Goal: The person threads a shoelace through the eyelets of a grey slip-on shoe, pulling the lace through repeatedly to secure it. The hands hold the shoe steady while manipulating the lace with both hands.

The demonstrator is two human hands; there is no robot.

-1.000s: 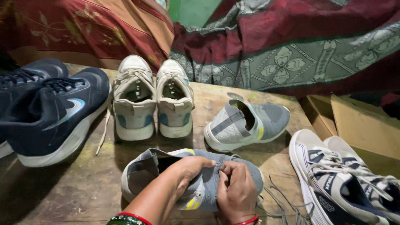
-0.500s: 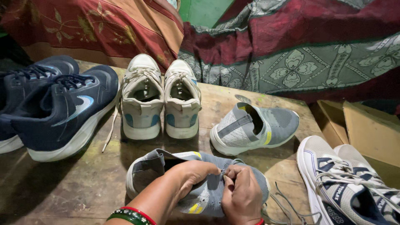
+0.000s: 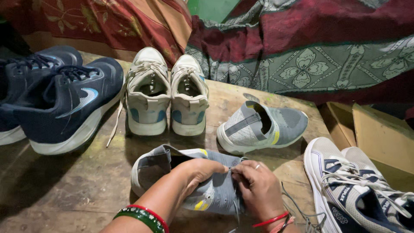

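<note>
A: Where's the grey shoe point(image 3: 207, 190) in hand?

B: On the wooden table point(image 3: 77, 190), nearest the camera, on its side. Landmark from here on.

A: Hands?

B: Left hand point(image 3: 196, 170) on top of its upper, fingers curled down on the fabric. Right hand point(image 3: 258, 187) on its right end, fingers pinched together on the upper at the middle. Both clamped on it.

A: Around it?

B: Matching grey shoe point(image 3: 261, 127) just behind-right, upright, apart from it. Cream pair point(image 3: 166, 92) behind it, heels toward camera. Navy pair point(image 3: 56, 101) well left. White-and-navy laced pair point(image 3: 358, 190) right of it, a loose lace near the right wrist. Cardboard box point(image 3: 379, 136) far right. Patterned cloth point(image 3: 302, 47) behind everything.
</note>
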